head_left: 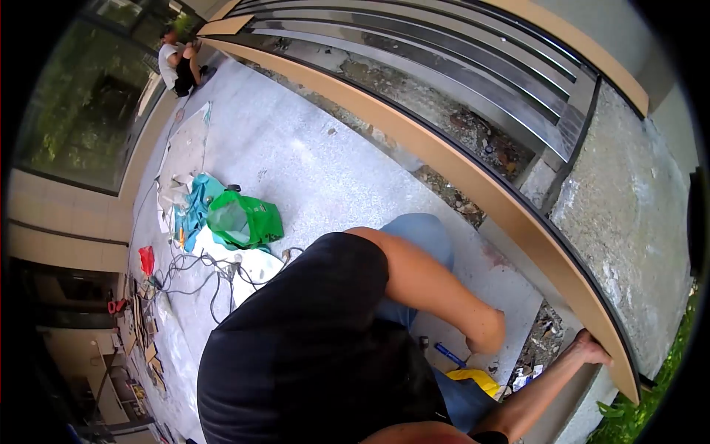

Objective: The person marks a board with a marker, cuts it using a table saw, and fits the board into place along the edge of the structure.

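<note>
The long tan board (473, 163) with a dark edge curves from the upper left to the lower right. Near its lower end, my right hand (592, 348) is closed round the board's edge. My left hand (486, 334) is bent down over the grey floor slab, its fingers hidden, so what it holds cannot be made out. Below it lie a blue marker-like tool (450, 355), a small dark cylinder (424, 342) and a yellow cloth or bag (477, 381).
A green bag (244, 220), teal cloth (198, 203) and black cables lie on the slab (310, 163). Metal slats (444, 63) and a concrete ledge (621, 214) stand beyond the board. Another person (177, 63) sits at the upper left. Scraps lie at the lower left.
</note>
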Available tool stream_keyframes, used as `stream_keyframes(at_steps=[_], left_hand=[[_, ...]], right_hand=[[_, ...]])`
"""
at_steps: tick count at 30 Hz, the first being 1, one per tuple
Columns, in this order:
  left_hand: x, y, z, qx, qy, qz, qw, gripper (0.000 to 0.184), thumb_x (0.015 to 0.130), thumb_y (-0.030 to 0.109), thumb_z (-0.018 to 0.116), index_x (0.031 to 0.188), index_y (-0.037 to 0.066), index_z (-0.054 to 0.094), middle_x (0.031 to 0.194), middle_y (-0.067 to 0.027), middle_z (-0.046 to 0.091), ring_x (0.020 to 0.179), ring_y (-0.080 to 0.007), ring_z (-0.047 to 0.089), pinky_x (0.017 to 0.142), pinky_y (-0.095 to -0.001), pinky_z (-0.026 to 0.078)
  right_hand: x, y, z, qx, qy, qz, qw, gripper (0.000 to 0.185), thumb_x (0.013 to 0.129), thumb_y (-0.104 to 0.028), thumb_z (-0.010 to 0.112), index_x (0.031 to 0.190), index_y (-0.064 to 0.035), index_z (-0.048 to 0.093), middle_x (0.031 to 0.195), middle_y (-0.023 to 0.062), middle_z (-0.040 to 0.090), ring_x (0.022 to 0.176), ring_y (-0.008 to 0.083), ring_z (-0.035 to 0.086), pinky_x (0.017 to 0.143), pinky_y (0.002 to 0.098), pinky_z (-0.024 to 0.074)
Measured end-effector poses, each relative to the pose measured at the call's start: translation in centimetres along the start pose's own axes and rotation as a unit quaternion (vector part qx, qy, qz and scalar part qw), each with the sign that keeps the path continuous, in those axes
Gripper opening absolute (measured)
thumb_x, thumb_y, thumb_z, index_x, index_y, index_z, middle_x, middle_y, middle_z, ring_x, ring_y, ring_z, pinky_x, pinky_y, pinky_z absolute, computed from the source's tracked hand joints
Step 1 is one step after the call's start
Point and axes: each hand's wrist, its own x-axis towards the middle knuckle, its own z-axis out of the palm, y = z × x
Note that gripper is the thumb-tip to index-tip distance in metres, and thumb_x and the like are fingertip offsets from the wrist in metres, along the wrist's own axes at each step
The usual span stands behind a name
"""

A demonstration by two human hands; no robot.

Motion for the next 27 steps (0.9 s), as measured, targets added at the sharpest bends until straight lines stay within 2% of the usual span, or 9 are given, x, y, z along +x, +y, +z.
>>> stream_keyframes(at_steps=[5, 8, 12, 15, 21, 24, 26, 27], left_hand=[[1.5, -0.1, 1.7, -0.017, 0.006, 0.001, 1.000, 0.026, 0.085, 0.018, 0.073, 0.108, 0.009, 0.080, 0.116, -0.0086, 0.076, 0.109, -0.0272, 0.070, 0.091, -0.0505, 0.049], [0.7, 0.0, 1.1, 0.004, 0.010, 0.006, 1.000, 0.027, 0.084, 0.018, 0.074, 0.109, 0.009, 0.080, 0.116, -0.0080, 0.076, 0.107, -0.0265, 0.070, 0.090, -0.0490, 0.049], [0.2, -0.1, 0.5, -0.004, 0.010, 0.007, 1.000, 0.028, 0.085, 0.019, 0.074, 0.110, 0.010, 0.080, 0.116, -0.0078, 0.076, 0.108, -0.0264, 0.070, 0.090, -0.0486, 0.049], [1.4, -0.3, 1.5, -0.008, 0.009, 0.005, 1.000, 0.028, 0.085, 0.020, 0.074, 0.110, 0.011, 0.080, 0.116, -0.0082, 0.076, 0.109, -0.0266, 0.070, 0.090, -0.0490, 0.049], [0.6, -0.2, 0.8, -0.011, -0.002, 0.004, 1.000, 0.028, 0.085, 0.020, 0.074, 0.111, 0.012, 0.080, 0.117, -0.0094, 0.075, 0.109, -0.0279, 0.069, 0.091, -0.0480, 0.049], [-0.5, -0.4, 0.4, -0.006, 0.043, -0.006, 0.999, 0.028, 0.083, 0.017, 0.072, 0.108, 0.005, 0.079, 0.130, -0.0181, 0.065, 0.111, -0.0330, 0.067, 0.093, -0.0474, 0.050], [-0.2, -0.7, 1.3, -0.047, 0.125, -0.006, 0.991, 0.028, 0.085, 0.016, 0.065, 0.103, -0.002, 0.077, 0.139, -0.0260, 0.056, 0.109, -0.0363, 0.067, 0.092, -0.0464, 0.052], [0.1, -1.1, 1.9, -0.031, 0.168, -0.002, 0.985, 0.028, 0.089, 0.017, 0.060, 0.102, 0.001, 0.078, 0.141, -0.0293, 0.054, 0.107, -0.0377, 0.068, 0.091, -0.0468, 0.053]], right_hand=[[1.5, 0.5, -0.9, 0.012, 0.012, -0.010, 1.000, 0.099, 0.093, -0.083, 0.022, 0.144, -0.0052, 0.055, 0.145, 0.0179, 0.057, 0.132, 0.0395, 0.056, 0.114, 0.0594, 0.0435], [-1.9, -0.5, 1.7, 0.012, 0.026, -0.010, 1.000, 0.098, 0.094, -0.082, 0.021, 0.146, -0.0052, 0.053, 0.149, 0.0172, 0.054, 0.134, 0.0393, 0.054, 0.115, 0.0591, 0.0423], [0.4, 0.2, -0.2, 0.010, 0.030, -0.020, 0.999, 0.099, 0.093, -0.083, 0.023, 0.146, -0.0055, 0.052, 0.151, 0.0167, 0.052, 0.135, 0.0395, 0.053, 0.115, 0.0593, 0.0419], [1.2, 0.6, -0.7, 0.012, 0.021, -0.023, 0.999, 0.102, 0.087, -0.087, 0.032, 0.146, -0.0056, 0.052, 0.150, 0.0173, 0.053, 0.134, 0.0395, 0.053, 0.115, 0.0589, 0.0420], [0.7, 0.5, 0.1, 0.010, 0.021, -0.023, 0.999, 0.099, 0.089, -0.082, 0.031, 0.146, -0.0039, 0.052, 0.150, 0.0187, 0.053, 0.134, 0.0406, 0.053, 0.115, 0.0600, 0.0414], [-1.0, -0.2, 0.6, 0.037, 0.004, 0.038, 0.999, 0.099, 0.090, -0.080, 0.028, 0.146, -0.0018, 0.052, 0.146, 0.0219, 0.055, 0.132, 0.0433, 0.055, 0.114, 0.0646, 0.0415], [0.1, 0.4, -0.8, 0.016, -0.006, 0.021, 1.000, 0.105, 0.088, -0.089, 0.024, 0.148, -0.0075, 0.052, 0.148, 0.0177, 0.056, 0.134, 0.0415, 0.054, 0.114, 0.0629, 0.0421], [-0.4, 0.4, -0.6, -0.018, -0.043, -0.014, 0.999, 0.103, 0.090, -0.089, 0.019, 0.152, -0.0121, 0.048, 0.152, 0.0147, 0.052, 0.138, 0.0389, 0.050, 0.116, 0.0616, 0.0399]])
